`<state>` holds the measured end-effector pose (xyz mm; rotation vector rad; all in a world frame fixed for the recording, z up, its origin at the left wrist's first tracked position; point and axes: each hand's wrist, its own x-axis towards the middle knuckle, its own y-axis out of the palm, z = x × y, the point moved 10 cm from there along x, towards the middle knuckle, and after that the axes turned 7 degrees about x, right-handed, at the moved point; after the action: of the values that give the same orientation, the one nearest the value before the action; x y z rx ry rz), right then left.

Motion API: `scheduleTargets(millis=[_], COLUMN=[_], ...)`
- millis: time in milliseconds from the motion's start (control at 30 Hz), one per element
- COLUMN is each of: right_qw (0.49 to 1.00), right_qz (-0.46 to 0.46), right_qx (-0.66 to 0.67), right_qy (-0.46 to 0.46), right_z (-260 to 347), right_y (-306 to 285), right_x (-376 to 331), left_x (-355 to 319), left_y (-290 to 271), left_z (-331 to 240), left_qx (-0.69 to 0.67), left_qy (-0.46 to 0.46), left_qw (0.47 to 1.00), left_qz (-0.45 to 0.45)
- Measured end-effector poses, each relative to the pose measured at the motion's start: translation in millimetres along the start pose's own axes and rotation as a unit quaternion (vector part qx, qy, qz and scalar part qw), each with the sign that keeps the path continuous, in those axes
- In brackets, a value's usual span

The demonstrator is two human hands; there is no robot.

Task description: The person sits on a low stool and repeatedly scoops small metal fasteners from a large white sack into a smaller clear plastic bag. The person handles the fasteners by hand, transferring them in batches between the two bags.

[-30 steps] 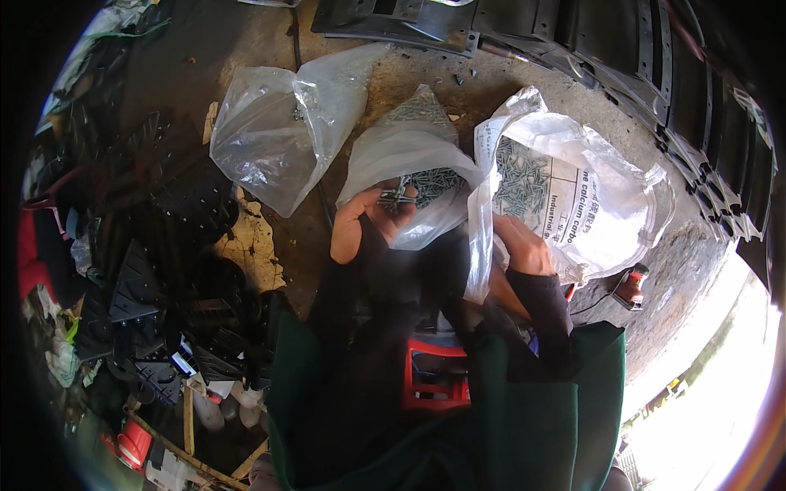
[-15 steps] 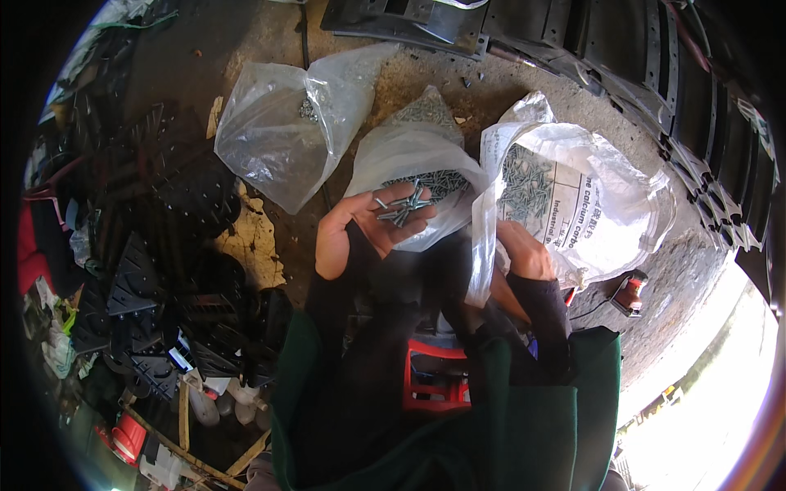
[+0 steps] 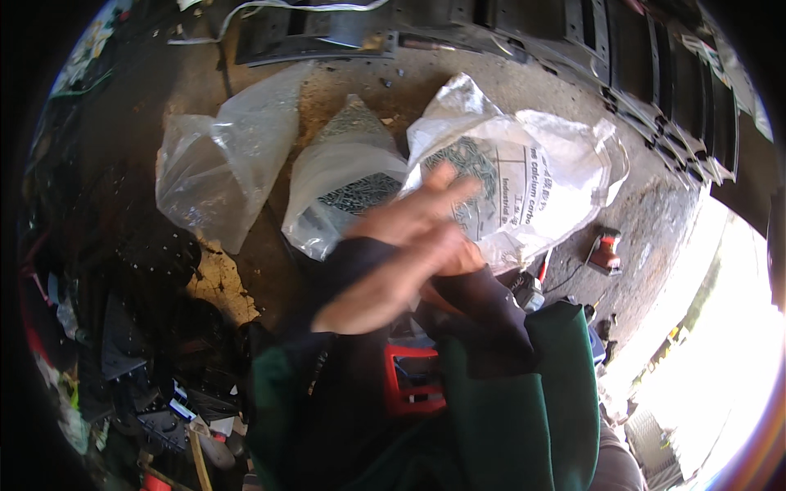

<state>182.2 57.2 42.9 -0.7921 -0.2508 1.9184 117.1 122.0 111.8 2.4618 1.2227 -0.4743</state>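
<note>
- While the left hand crosses above the right, its fingers reach over the mouth of the white woven sack; they look loosely extended, though blur leaves it unclear how far open the hand is, and I cannot tell whether anything sits under the palm.
- The right hand is just below, at the near edge of that sack and partly hidden by the left arm; I cannot tell how far its fingers are curled or whether they grip the plastic.
- Loose grey screws lie inside the white woven sack, showing through its open mouth just beyond the left hand's fingers.
- Just left of it on the concrete floor, a clear bag gapes toward the person, with a second heap of screws in it; farther left lies a crumpled plastic bag.
- Judging by the reach, the step in hand seems to be handling loose screws by the handful at these two open bags.
- As I judge it, the next move calls for the hands to part, one steadying the sack's floppy rim and the other cupped enough that no screws spill.
- Nearby, to the right, a small red power tool stands on the floor, well apart from the hands.
</note>
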Motion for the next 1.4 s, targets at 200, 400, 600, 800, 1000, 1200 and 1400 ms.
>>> scheduleTargets(millis=[200, 400, 600, 800, 1000, 1200, 1400], right_qw=[0.999, 0.997, 0.997, 0.973, 0.915, 0.844, 0.695], right_qz=[-0.028, -0.072, -0.068, -0.124, 0.04, 0.088, 0.158], right_qx=[0.001, 0.027, 0.037, 0.167, 0.396, 0.497, 0.665], right_qy=[-0.031, -0.015, -0.001, -0.102, 0.067, 0.181, 0.224], right_z=[17.2, 21.5, 39.2, 82.7, 42.4, 12.0, 18.3], right_y=[-21.7, -44.7, -53.0, -100.8, -9.7, 37.6, 54.9], right_x=[-2.1, -5.7, -1.3, 15.7, 75.8, 70.5, 65.9], left_x=[-28.9, 16.7, 42.0, 22.0, -21.5, -42.5, -48.0], left_y=[-83.8, -51.2, -48.1, -74.3, -80.6, -60.5, -49.6], left_z=[49.9, 170.7, 194.9, 180.4, 171.6, 114.8, 88.9], left_qx=[-0.003, 0.55, 0.511, 0.396, -0.412, -0.427, -0.407], left_qy=[-0.007, -0.059, 0.059, 0.058, -0.041, -0.067, -0.071], left_qw=[0.991, 0.817, 0.825, 0.88, 0.897, 0.891, 0.9], left_qz=[-0.136, -0.164, -0.232, -0.258, -0.156, -0.137, -0.14])
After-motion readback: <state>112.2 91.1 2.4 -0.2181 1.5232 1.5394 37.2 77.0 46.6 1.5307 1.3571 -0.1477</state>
